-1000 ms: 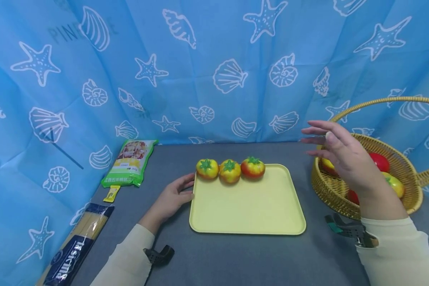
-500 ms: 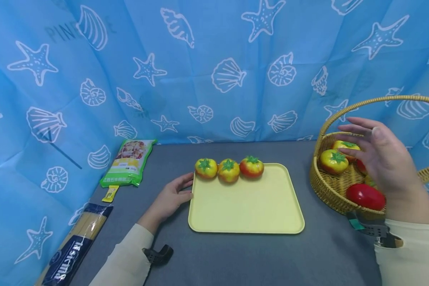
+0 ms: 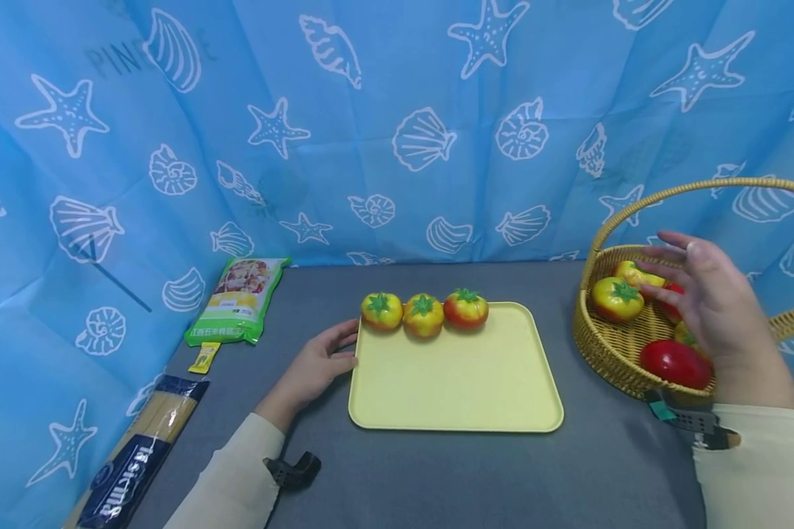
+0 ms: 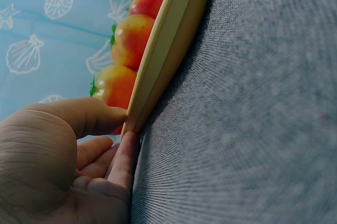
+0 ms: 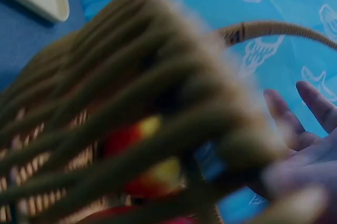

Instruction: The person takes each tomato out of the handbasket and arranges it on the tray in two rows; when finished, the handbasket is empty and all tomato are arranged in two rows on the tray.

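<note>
My left hand (image 3: 317, 371) is at the left edge of a pale yellow tray (image 3: 463, 389); in the left wrist view its thumb and a finger (image 4: 124, 155) pinch the rim. A row of 3 yellow-red toy tomatoes with green leafy tops stands along the tray's back: the left one (image 3: 381, 311), the middle one (image 3: 424, 316) and the right one (image 3: 466, 309). My right hand (image 3: 728, 301) is over the wicker basket (image 3: 592, 345), fingers spread and loosely bent beside a yellow tomato (image 3: 617, 299). Whether a fingertip touches another tomato (image 3: 635, 274) behind it, I cannot tell.
Inside the basket also lies a glossy red oval fruit (image 3: 676, 364); its arched handle (image 3: 701, 187) rises above. On the left are a green-edged food bag (image 3: 238, 301), a small yellow packet (image 3: 204, 358) and a spaghetti pack (image 3: 142, 455). A blue shell-print cloth (image 3: 370, 132) hangs behind.
My right hand has moved right, farther over the basket, then dropped slightly, so the tomatoes on the basket's left side came into view. My left hand and the tray have stayed put.
</note>
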